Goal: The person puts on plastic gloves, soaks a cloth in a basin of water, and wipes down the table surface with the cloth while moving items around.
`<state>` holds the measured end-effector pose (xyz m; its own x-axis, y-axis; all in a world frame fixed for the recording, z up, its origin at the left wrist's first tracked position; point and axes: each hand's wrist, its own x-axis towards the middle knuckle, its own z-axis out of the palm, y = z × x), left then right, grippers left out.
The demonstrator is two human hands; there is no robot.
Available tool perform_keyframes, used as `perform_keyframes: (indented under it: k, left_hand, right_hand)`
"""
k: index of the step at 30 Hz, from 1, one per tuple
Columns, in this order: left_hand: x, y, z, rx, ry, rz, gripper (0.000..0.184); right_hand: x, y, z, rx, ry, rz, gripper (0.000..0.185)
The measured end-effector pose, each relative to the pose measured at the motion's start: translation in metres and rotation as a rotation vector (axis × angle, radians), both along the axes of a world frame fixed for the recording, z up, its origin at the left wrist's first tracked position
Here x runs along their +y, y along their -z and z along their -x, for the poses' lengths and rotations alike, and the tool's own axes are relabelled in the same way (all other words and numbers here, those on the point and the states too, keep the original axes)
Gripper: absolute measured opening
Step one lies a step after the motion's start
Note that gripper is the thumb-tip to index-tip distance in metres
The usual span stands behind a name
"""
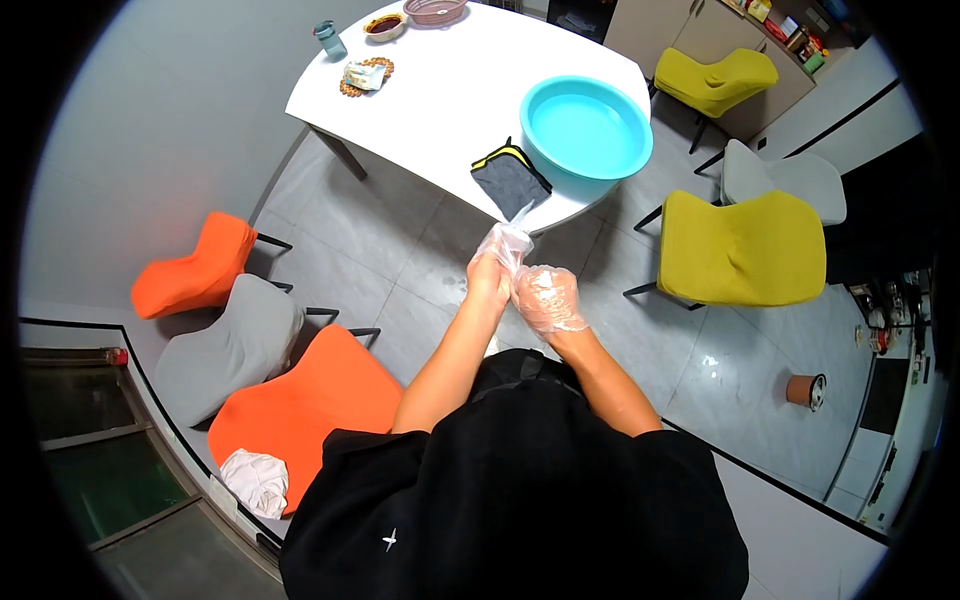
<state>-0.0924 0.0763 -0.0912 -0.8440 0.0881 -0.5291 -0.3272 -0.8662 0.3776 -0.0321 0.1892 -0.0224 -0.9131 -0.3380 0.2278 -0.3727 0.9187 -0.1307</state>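
My right hand (549, 298) wears a clear plastic glove and is closed, its fingers at the wrist side of my left hand (496, 262). Clear thin plastic (510, 240) covers the fingers of my left hand, and its loose end points up toward the table edge. The right fingers seem to pinch this plastic. Just beyond the hands, a dark grey cloth (511, 182) with yellow and black trim lies on the white table (440, 110). A light blue basin (586, 128) stands beside the cloth. The finger positions inside the left plastic are hard to make out.
On the table's far left are a bottle (329, 40), a bowl of dark liquid (384, 27), a pink basket (435, 10) and a wrapped item (366, 76). Orange chairs (310, 400) and a grey chair (235, 345) stand left, yellow-green chairs (742, 248) right.
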Motion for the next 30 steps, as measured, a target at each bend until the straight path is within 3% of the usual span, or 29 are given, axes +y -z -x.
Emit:
perform_keyframes:
  k: [1,2,6,12,16,19,21,23,27,30]
  left_hand:
    - [-0.003,0.006,0.002,-0.078,-0.007,-0.045,0.033]
    - [-0.005,0.012,0.001,-0.007,0.090,-0.020,0.057]
    - [-0.013,-0.018,-0.015,0.050,0.292,-0.159,0.084]
    - [-0.031,-0.048,-0.016,0.237,0.407,-0.238,0.082]
    - [-0.035,-0.050,-0.011,0.242,0.422,-0.028,0.068]
    - [-0.029,-0.063,-0.012,0.428,0.401,0.114,0.062]
    - [-0.014,-0.076,-0.015,0.414,0.301,0.255,0.063]
    - [0.002,-0.052,-0.009,0.511,0.157,0.541,0.065]
    - [-0.002,-0.043,0.002,0.725,0.177,0.626,0.067]
    - [-0.003,-0.074,0.000,0.653,0.147,0.485,0.063]
  right_hand:
    - [-0.001,0.001,0.000,-0.016,-0.016,-0.004,0.024]
    - [0.000,0.002,0.001,0.005,-0.020,0.026,0.025]
    - [-0.002,-0.007,-0.002,0.017,-0.021,0.086,0.028]
    - [-0.009,-0.018,0.000,0.085,0.085,0.197,0.023]
    - [-0.015,-0.017,0.001,0.111,0.101,0.242,0.032]
    - [-0.022,-0.016,0.001,0.062,0.195,0.210,0.028]
    - [-0.021,-0.012,0.010,-0.153,0.282,0.261,0.028]
    - [-0.011,0.006,0.017,-0.306,0.300,0.271,0.030]
    - [0.004,-0.020,0.019,-0.625,0.173,0.544,0.028]
    - [0.001,-0.024,0.014,-0.563,0.143,0.555,0.032]
